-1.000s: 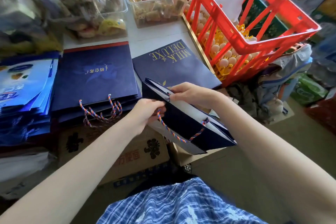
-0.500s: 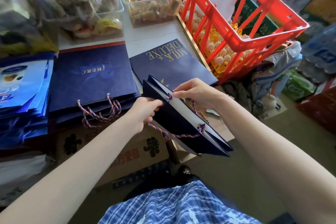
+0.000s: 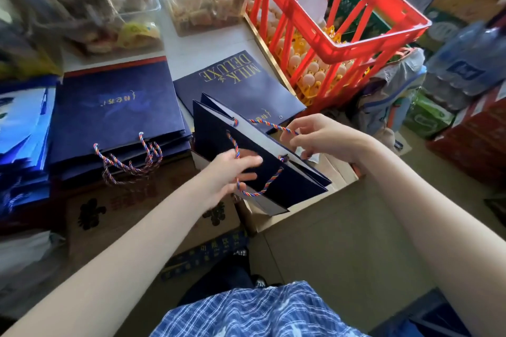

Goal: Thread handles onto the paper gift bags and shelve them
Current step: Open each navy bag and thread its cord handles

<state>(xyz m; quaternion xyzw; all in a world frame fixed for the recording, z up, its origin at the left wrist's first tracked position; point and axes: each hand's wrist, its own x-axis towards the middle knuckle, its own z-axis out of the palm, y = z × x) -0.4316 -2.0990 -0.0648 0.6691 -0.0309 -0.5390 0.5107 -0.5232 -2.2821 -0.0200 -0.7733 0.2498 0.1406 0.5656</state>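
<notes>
**Q:** So what does the head view show?

**A:** Held above a cardboard box (image 3: 315, 200) is a navy paper gift bag (image 3: 273, 172), folded flat and tilted. The left hand (image 3: 232, 172) lies against its near face, fingers loosely curled by a striped rope handle (image 3: 260, 189) already looped through that side; whether they pinch the rope, I cannot tell. The right hand (image 3: 320, 137), just past the bag's top edge, pinches the free end of a second rope (image 3: 273, 126) that runs from a hole in the far panel.

**Q:** How should this step go?

**A:** Probably steady the bag with the left hand, feed the rope end through the empty hole, then knot it inside.

**Q:** What lies beyond the bag?

**A:** Left of it, a stack of finished bags (image 3: 117, 115); behind it, a flat "MILK DELUXE" bag (image 3: 235, 82); behind that, a red crate (image 3: 342, 22).
</notes>
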